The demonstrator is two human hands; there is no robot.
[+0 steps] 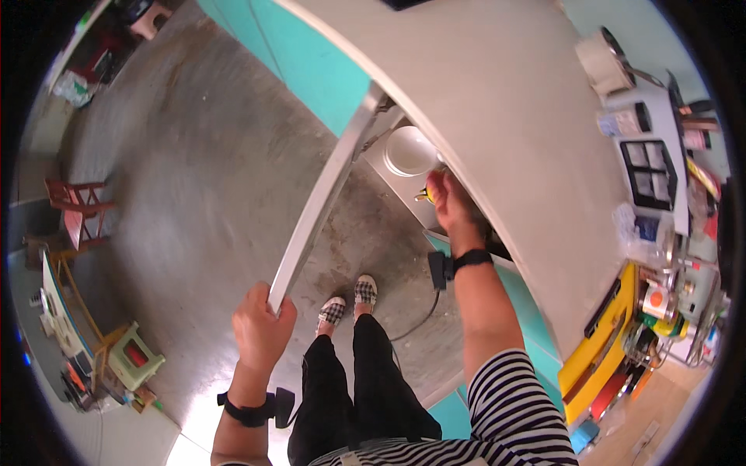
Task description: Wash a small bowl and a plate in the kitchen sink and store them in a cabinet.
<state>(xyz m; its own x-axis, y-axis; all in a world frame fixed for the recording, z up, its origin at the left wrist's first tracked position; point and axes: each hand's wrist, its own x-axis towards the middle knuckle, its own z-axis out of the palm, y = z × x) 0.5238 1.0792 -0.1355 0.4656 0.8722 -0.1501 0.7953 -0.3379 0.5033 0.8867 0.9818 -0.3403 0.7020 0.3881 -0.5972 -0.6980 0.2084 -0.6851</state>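
My left hand [262,329] grips the free edge of a swung-out cabinet door [323,198], seen nearly edge-on. Under the counter, my right hand [447,201] reaches over the pale cabinet floor [397,185]. Its fingers close around a small yellow object [430,194] with a short light tip; the hand covers most of it, so its kind is unclear. Just beyond those fingers stand stacked white bowls [411,151]. The counter's overhang hides the deeper inside of the cabinet.
The pale countertop [466,87] curves over my right arm. Jars, a black-framed rack [648,175] and a yellow board [600,346] line its far side. A red wooden chair [81,209] and a green plastic stool [134,356] stand left on the concrete floor [175,175].
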